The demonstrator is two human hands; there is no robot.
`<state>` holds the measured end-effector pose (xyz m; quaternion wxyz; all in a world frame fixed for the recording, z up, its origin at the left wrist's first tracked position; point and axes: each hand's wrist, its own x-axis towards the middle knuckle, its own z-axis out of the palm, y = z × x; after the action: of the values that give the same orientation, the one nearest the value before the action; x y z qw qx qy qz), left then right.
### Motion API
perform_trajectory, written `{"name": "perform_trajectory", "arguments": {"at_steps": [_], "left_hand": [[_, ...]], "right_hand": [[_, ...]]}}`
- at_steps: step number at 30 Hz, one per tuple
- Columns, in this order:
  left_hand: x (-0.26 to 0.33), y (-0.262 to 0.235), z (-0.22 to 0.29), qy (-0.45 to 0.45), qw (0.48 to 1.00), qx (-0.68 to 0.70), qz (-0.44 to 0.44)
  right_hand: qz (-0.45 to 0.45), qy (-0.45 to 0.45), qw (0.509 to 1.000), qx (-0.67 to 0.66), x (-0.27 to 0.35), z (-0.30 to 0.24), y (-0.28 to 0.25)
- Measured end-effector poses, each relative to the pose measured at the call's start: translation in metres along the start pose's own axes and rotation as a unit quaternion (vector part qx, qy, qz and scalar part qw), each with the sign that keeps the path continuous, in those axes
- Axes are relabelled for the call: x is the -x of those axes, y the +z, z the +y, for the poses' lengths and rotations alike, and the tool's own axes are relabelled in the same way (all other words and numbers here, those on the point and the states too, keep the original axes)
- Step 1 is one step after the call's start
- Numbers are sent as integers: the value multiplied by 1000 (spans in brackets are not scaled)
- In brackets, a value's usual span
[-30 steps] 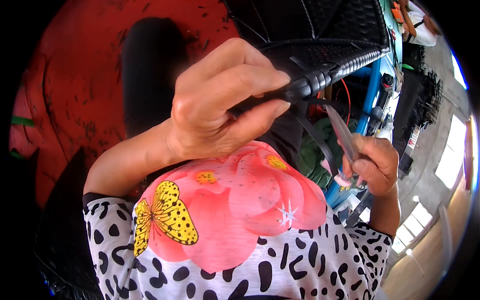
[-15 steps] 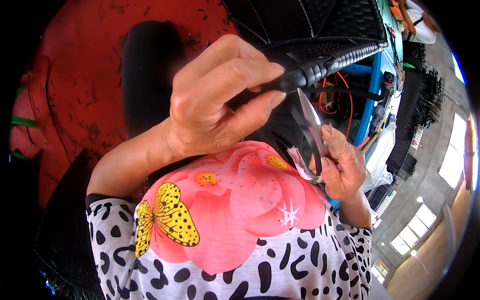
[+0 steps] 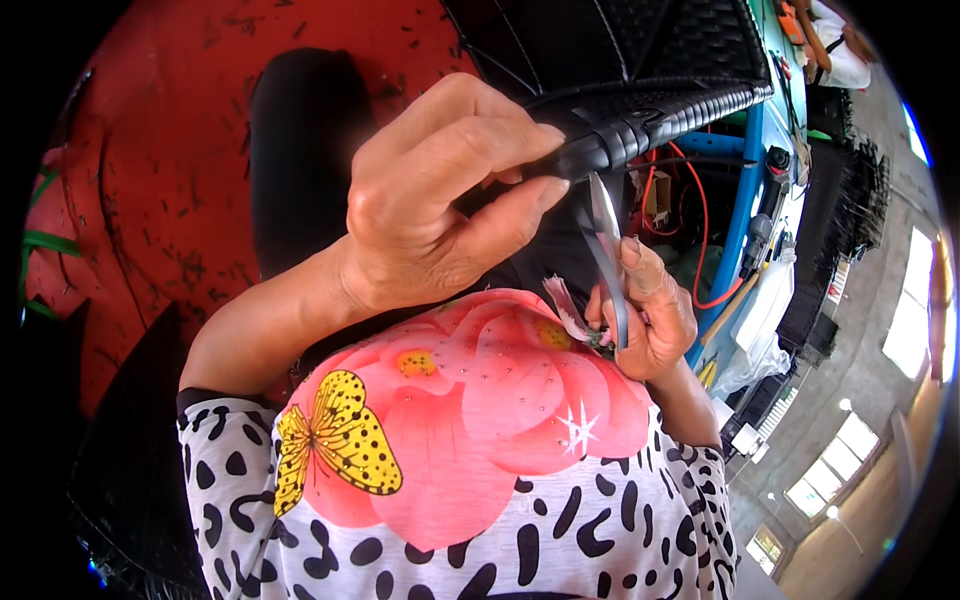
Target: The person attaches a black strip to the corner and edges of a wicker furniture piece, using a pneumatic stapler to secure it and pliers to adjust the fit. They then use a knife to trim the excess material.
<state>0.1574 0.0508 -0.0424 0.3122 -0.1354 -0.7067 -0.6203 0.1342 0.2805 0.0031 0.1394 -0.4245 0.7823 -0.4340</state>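
My left hand (image 3: 440, 200) is closed in a pinch, thumb and fingers on the end of a black tubular edge (image 3: 600, 145). Black strip is wound in tight coils round that edge, which belongs to a black woven piece (image 3: 690, 60). In my right hand (image 3: 655, 315) is a pointed steel blade (image 3: 604, 212), its lower end by a frayed pink cloth (image 3: 566, 305). The blade tip points up, close under the wound edge by my left thumb. A narrow dark strip (image 3: 700, 160) runs to the right from near the edge. The handle is mostly hidden by my fingers.
A blue-edged bench (image 3: 750, 190) on the right bears tools and a clear plastic bag (image 3: 755, 335). An orange-red hose (image 3: 700, 215) curves beside it. Black offcuts litter the red floor (image 3: 180, 130). Another person (image 3: 845, 50) is at the far upper right.
My right hand and the blade have moved slightly left and tilted more upright. The dark strip to the right has lifted and looks thinner. My left hand has barely shifted.
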Motion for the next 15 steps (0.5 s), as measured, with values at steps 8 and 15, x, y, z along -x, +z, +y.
{"name": "perform_trajectory", "arguments": {"at_steps": [8, 15], "left_hand": [[2, 3, -3, 32, 999, -19, 13], [-3, 6, 5, 12, 998, -39, 42]], "right_hand": [[43, -68, 997, 15, -2, 19, 17], [70, -109, 991, 25, -3, 33, 26]]}}
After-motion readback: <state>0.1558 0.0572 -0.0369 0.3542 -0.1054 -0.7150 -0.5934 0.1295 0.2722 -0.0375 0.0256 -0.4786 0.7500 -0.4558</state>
